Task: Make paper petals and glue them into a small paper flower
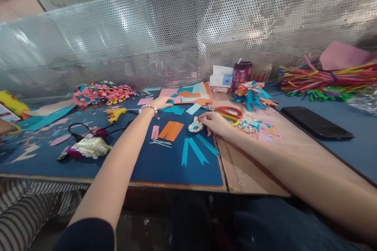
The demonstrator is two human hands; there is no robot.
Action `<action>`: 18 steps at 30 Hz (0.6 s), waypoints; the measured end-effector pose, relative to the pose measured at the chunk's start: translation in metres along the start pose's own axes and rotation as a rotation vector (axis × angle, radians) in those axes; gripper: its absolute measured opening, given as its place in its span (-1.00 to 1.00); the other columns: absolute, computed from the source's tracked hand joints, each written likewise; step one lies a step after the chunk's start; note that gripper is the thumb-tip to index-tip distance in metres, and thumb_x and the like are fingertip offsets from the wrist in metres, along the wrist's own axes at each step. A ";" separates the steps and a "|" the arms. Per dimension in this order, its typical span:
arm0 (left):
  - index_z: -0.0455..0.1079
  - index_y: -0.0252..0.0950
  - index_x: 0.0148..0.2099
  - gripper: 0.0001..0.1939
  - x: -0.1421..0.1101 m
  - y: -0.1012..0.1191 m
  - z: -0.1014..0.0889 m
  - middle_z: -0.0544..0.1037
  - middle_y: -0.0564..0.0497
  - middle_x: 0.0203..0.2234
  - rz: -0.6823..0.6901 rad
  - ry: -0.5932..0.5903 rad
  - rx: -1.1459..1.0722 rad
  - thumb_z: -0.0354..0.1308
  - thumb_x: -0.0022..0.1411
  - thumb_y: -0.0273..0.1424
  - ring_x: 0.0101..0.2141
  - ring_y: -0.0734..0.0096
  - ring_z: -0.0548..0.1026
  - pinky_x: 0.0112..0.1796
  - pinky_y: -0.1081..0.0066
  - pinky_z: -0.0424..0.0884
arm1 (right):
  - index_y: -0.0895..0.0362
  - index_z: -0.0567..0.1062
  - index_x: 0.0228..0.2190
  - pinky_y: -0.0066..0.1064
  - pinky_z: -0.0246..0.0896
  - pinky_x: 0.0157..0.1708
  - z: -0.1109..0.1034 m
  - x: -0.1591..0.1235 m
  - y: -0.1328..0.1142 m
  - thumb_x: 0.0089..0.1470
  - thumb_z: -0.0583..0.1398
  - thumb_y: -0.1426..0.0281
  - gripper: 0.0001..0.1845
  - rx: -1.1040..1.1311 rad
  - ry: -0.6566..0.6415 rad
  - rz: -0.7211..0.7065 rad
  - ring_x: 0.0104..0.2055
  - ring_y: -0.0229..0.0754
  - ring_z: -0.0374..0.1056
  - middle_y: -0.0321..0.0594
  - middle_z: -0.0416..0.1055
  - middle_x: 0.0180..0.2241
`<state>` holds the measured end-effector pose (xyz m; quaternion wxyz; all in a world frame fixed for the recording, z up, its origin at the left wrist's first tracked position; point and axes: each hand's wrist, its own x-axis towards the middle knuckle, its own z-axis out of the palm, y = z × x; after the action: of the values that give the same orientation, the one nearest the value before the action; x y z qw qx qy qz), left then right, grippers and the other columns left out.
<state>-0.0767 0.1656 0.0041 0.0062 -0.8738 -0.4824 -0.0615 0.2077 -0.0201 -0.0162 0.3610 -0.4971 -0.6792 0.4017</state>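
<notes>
My left hand, with a beaded bracelet at the wrist, reaches flat over the far side of the table. Its fingers stretch out beside the pink paper sheets and a teal paper piece; nothing shows in its grasp. Between the fingertips of my right hand is the edge of a small paper flower, cream and peach with a teal middle. Teal paper strips with notched ends fan out below it. Orange paper pieces and narrow pink strips lie to the left.
Red- and yellow-handled scissors lie beyond my right hand, near a fringed paper flower. A yellow glue gun and its cable lie left. A black phone rests at right. Another person's hand shows at far left.
</notes>
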 end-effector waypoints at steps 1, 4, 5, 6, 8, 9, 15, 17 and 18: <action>0.24 -0.21 0.23 -0.44 0.000 -0.001 0.000 0.39 -0.06 0.12 0.004 -0.005 -0.011 0.08 0.19 -0.20 0.08 0.26 0.38 0.04 0.42 0.27 | 0.23 0.45 -0.26 -0.63 0.01 -0.83 0.000 0.000 0.000 0.15 0.10 0.38 -0.81 0.003 0.000 -0.003 -0.78 -0.42 0.23 -0.35 0.38 -0.60; 0.23 -0.26 0.23 -0.43 0.000 -0.002 -0.002 0.41 -0.08 0.10 0.008 -0.008 -0.053 0.08 0.17 -0.29 0.06 0.31 0.40 0.04 0.44 0.27 | 0.22 0.44 -0.26 -0.62 0.00 -0.83 0.000 -0.001 0.000 0.15 0.09 0.39 -0.82 0.004 0.006 -0.008 -0.78 -0.41 0.23 -0.35 0.38 -0.62; 0.22 -0.26 0.24 -0.41 0.000 -0.001 -0.003 0.42 -0.08 0.09 0.005 -0.008 -0.061 0.09 0.14 -0.34 0.05 0.32 0.41 0.04 0.45 0.28 | 0.22 0.44 -0.26 -0.62 0.00 -0.84 0.000 -0.001 0.000 0.15 0.09 0.39 -0.82 0.005 0.006 -0.006 -0.78 -0.41 0.22 -0.36 0.37 -0.62; 0.22 -0.27 0.24 -0.39 -0.001 -0.001 -0.003 0.43 -0.07 0.08 0.000 -0.008 -0.063 0.10 0.11 -0.39 0.05 0.33 0.42 0.03 0.46 0.29 | 0.22 0.44 -0.26 -0.62 0.00 -0.84 0.000 -0.001 0.000 0.16 0.09 0.39 -0.82 0.005 0.006 -0.001 -0.78 -0.41 0.22 -0.36 0.37 -0.63; 0.22 -0.26 0.24 -0.34 -0.001 0.001 -0.004 0.45 -0.05 0.07 -0.013 -0.003 -0.057 0.11 0.04 -0.49 0.04 0.34 0.42 0.03 0.46 0.29 | 0.21 0.44 -0.25 -0.61 -0.01 -0.85 0.001 -0.001 0.000 0.16 0.09 0.38 -0.81 0.010 0.009 0.009 -0.78 -0.41 0.22 -0.37 0.36 -0.62; 0.23 -0.25 0.23 -0.33 -0.001 0.001 -0.004 0.46 -0.03 0.06 -0.022 0.003 -0.054 0.10 0.02 -0.51 0.04 0.35 0.43 0.03 0.46 0.30 | 0.21 0.43 -0.24 -0.61 -0.01 -0.85 0.001 -0.001 0.000 0.16 0.09 0.37 -0.80 0.014 0.009 0.013 -0.78 -0.41 0.23 -0.37 0.36 -0.61; 0.33 -0.28 0.17 -0.39 -0.004 0.003 -0.005 0.50 -0.03 0.01 -0.027 0.039 -0.070 0.08 0.00 -0.52 0.00 0.34 0.46 0.01 0.47 0.32 | 0.22 0.44 -0.25 -0.62 -0.02 -0.84 -0.001 -0.003 -0.003 0.16 0.08 0.40 -0.81 0.011 -0.003 0.018 -0.79 -0.43 0.21 -0.37 0.35 -0.62; 0.33 -0.31 0.16 -0.40 -0.006 0.002 -0.006 0.52 -0.05 -0.02 -0.016 0.053 -0.083 0.07 0.01 -0.52 -0.01 0.34 0.47 0.00 0.46 0.33 | 0.22 0.44 -0.25 -0.62 -0.02 -0.84 -0.001 -0.003 -0.003 0.17 0.07 0.39 -0.81 0.012 -0.011 0.012 -0.79 -0.42 0.21 -0.37 0.34 -0.63; 0.33 -0.32 0.16 -0.41 -0.007 0.002 -0.007 0.53 -0.06 -0.03 -0.015 0.061 -0.092 0.06 0.01 -0.53 -0.02 0.34 0.47 0.00 0.46 0.33 | 0.22 0.43 -0.24 -0.62 -0.01 -0.84 -0.001 -0.003 -0.002 0.17 0.07 0.39 -0.81 0.012 -0.016 0.010 -0.78 -0.42 0.22 -0.37 0.34 -0.63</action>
<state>-0.0790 0.1582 0.0100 -0.0198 -0.8673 -0.4850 -0.1102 0.2088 -0.0229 -0.0138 0.3566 -0.4951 -0.6770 0.4114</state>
